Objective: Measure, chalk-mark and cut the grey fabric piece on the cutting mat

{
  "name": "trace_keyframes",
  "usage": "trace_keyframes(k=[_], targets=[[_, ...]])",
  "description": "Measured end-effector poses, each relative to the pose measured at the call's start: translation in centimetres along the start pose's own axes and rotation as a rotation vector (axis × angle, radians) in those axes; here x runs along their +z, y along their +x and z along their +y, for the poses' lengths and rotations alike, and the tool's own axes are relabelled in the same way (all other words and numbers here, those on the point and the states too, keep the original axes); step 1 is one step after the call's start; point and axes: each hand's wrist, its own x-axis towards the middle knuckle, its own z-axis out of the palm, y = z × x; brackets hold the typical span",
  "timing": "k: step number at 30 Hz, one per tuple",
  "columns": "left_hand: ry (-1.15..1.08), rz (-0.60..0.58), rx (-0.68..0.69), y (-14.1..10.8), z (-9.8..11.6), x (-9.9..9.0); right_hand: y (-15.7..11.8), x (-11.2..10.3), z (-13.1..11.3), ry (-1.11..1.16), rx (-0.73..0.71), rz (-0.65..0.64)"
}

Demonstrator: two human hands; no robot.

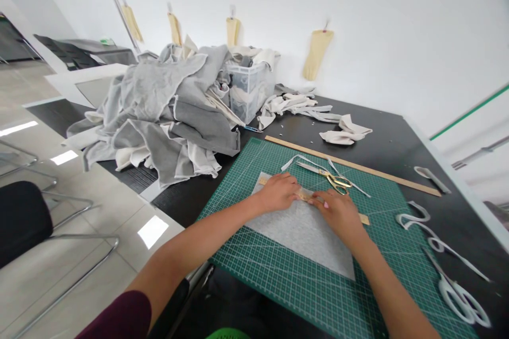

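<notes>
A piece of grey fabric (306,238) lies flat on the green cutting mat (274,275). Across its far edge runs a short wooden ruler (364,219), mostly covered by my hands. My left hand (279,192) rests on the ruler's left part, fingers bent and pressed together on it. On the ruler's right part, my right hand (338,212) has its thumb and fingers closed at the ruler, close to my left fingertips. Gold-handled scissors (336,181) and thin fabric strips (300,158) lie just beyond my hands.
A long wooden ruler (350,163) crosses the mat's far side. White-handled scissors (463,296) and a curled strip (437,243) lie at the right. A large heap of grey fabric (159,100) and a clear bin (248,90) stand back left; scraps (345,131) lie behind.
</notes>
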Motion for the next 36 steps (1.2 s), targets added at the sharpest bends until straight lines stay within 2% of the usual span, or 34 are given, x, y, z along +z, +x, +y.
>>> trace_keyframes(k=[7,14,20,29,36], targets=[[0.016,0.013,-0.065,0.3,-0.6,0.3,-0.1,0.4,-0.9,-0.049,0.019,0.067],[0.035,0.021,-0.131,0.2,-0.4,0.2,-0.3,0.3,0.0,-0.091,0.022,0.079],[0.0,0.032,-0.125,0.4,-0.9,0.5,-0.4,0.4,0.2,-0.025,0.071,0.086],[-0.052,0.042,-0.123,0.6,-1.3,0.8,-0.3,0.7,0.5,-0.004,0.071,0.084],[-0.208,0.077,-0.137,0.8,-1.6,1.1,-0.4,1.0,0.8,0.051,0.113,0.08]])
